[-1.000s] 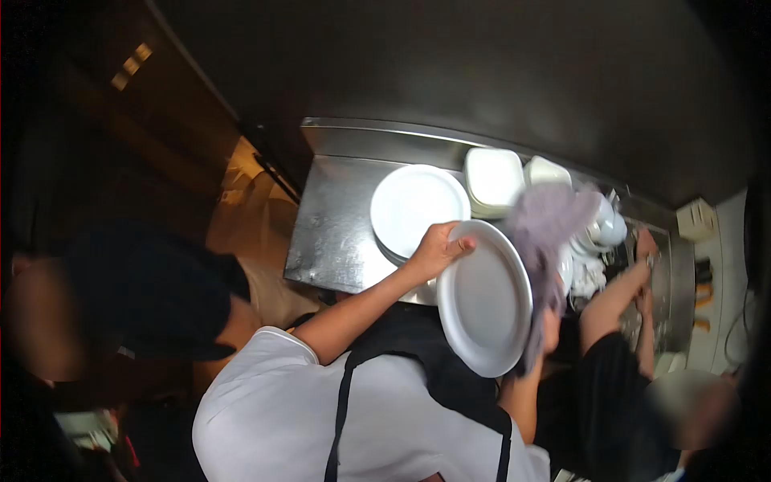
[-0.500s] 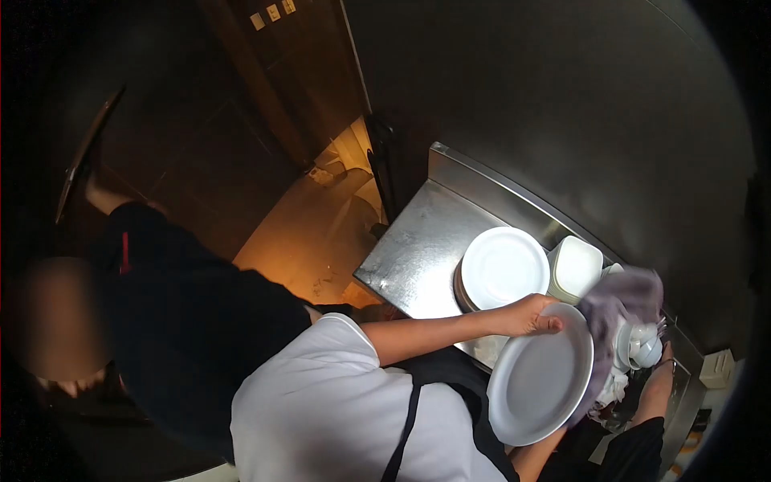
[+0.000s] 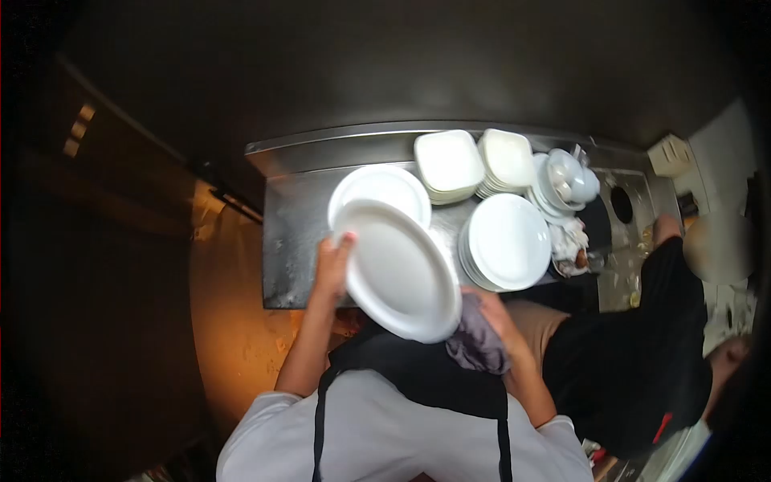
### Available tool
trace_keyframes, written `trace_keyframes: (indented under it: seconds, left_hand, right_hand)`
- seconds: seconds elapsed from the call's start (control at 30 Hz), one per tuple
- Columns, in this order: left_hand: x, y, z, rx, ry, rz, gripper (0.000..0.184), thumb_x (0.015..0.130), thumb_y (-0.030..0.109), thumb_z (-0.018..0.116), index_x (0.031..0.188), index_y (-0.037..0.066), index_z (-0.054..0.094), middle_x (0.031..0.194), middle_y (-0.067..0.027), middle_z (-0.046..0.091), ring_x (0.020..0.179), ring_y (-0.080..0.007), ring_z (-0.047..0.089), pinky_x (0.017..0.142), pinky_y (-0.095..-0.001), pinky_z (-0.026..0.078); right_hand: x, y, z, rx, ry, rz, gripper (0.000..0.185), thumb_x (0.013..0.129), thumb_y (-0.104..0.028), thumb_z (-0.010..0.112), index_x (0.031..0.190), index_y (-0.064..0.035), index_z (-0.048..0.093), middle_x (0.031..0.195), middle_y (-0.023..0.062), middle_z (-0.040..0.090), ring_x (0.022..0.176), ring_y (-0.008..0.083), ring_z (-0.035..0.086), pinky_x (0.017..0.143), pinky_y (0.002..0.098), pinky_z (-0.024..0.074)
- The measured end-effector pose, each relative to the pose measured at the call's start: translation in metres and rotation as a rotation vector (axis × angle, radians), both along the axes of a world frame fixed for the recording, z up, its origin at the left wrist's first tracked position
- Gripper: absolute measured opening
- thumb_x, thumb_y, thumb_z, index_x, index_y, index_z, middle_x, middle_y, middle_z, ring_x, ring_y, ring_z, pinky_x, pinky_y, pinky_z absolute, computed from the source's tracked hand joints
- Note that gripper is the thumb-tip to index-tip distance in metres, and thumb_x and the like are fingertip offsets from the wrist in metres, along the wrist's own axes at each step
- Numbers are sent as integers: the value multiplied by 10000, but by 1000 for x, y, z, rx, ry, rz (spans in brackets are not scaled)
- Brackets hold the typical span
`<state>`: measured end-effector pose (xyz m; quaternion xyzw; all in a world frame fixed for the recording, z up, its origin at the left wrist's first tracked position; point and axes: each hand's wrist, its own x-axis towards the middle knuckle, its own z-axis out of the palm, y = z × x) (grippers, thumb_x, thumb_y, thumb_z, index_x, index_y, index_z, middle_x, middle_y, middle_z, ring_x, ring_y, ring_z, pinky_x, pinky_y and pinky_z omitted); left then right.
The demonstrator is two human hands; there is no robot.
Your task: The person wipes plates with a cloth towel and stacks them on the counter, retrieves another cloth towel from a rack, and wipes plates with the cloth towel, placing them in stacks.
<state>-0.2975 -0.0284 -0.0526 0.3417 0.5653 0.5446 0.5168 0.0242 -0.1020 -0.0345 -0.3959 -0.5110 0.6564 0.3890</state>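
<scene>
A white oval plate [image 3: 401, 273] is held tilted in front of my chest. My left hand [image 3: 332, 269] grips its left edge, thumb on the inner face. At the plate's lower right, my right hand [image 3: 491, 312] is closed on a bunched purple-grey cloth [image 3: 475, 341], which touches the plate's rim or underside; its fingertips are partly hidden. Behind the oval plate a white round plate [image 3: 379, 191] rests on the steel counter [image 3: 289, 233]. A stack of round plates [image 3: 509, 241] stands just beyond my right hand.
Two stacks of square dishes [image 3: 450, 161] [image 3: 506, 159] line the back of the counter. Bowls [image 3: 566, 177] and crumpled napkins [image 3: 570, 241] lie to their right, beside a sink [image 3: 634, 193]. A person in black [image 3: 626, 345] leans in at the right.
The view has swung back to the right. The cloth has come down from the plate's far side to its lower right, uncovering the round plate stack. The person at the left is out of view.
</scene>
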Motion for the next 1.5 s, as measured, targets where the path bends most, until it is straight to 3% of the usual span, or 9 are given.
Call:
trace_keyframes:
  seconds: [0.1, 0.17, 0.23, 0.43, 0.67, 0.9, 1.03, 1.27, 1.5]
  left_hand:
    - [-30, 20, -18, -42, -6, 135, 413, 1000, 282, 636, 1215, -71, 618, 1072, -153, 702, 885, -184, 685, 778, -325, 572]
    - [-48, 34, -42, -59, 51, 215, 385, 984, 257, 655, 1186, -70, 638, 1072, -125, 701, 931, -164, 661, 817, -309, 536]
    - [-63, 46, -67, -21, 143, 240, 361, 988, 243, 638, 1183, -61, 640, 1065, -129, 701, 930, -174, 664, 814, -319, 535]
    - [-60, 65, -94, -22, 216, 378, 389, 990, 247, 619, 1240, -51, 608, 1119, -137, 686, 960, -207, 662, 852, -331, 524]
    - [-33, 79, -116, -83, 315, 297, 468, 1018, 263, 549, 1367, -49, 527, 1295, -199, 615, 1128, -266, 619, 982, -371, 476]
    - [-33, 74, -120, -65, 553, 166, 591, 1028, 278, 525, 1507, -25, 357, 1501, -268, 423, 1315, -369, 503, 1106, -411, 392]
    - [13, 55, -46, 402, 952, 289, 429, 1001, 159, 536, 1381, -37, 508, 1409, -252, 504, 1288, -387, 515, 1113, -456, 378]
    - [99, 61, -11, 705, 581, -296, 190, 948, 9, 534, 1035, -58, 689, 1035, -188, 682, 964, -320, 653, 874, -393, 507]
    - [186, 99, -41, 660, 811, -527, 312, 965, 110, 559, 1201, -86, 614, 1152, -248, 632, 1065, -415, 612, 964, -446, 477]
  right_hand:
    - [47, 38, 31, 295, -723, -117, 326, 946, -108, 494, 1204, 28, 642, 1129, 68, 678, 1093, 163, 605, 967, 304, 462]
    - [58, 49, 35, 215, -230, -548, 317, 932, -71, 505, 1206, -1, 649, 1142, 93, 680, 1084, 173, 617, 974, 304, 454]
    - [80, 73, 3, 327, -498, -739, 322, 925, -131, 570, 1218, -25, 653, 1123, 131, 689, 1070, 183, 623, 970, 299, 450]
    - [99, 137, -98, 554, -1380, -611, 618, 875, -334, 698, 1417, -93, 527, 1475, 306, 430, 1401, 452, 374, 1153, 474, 331]
    - [25, 67, -38, 507, -1128, -295, 504, 860, -264, 675, 1336, -113, 613, 1449, 168, 526, 1346, 376, 486, 1142, 446, 380]
    - [69, 110, -72, 510, -1443, -781, 433, 842, -190, 669, 1253, -55, 644, 1404, 227, 542, 1306, 420, 498, 1138, 486, 371]
    - [21, 134, -75, 627, -1246, -570, 479, 840, -185, 671, 1296, -51, 611, 1380, 228, 557, 1305, 444, 488, 1132, 499, 372]
    - [72, 43, -73, 421, -1261, -468, 449, 812, -127, 658, 1256, -64, 642, 1369, 179, 588, 1291, 346, 544, 1086, 428, 447]
    - [39, 142, -94, 604, -1296, -658, 418, 806, -159, 677, 1189, 5, 642, 1341, 209, 584, 1246, 406, 539, 1075, 473, 422]
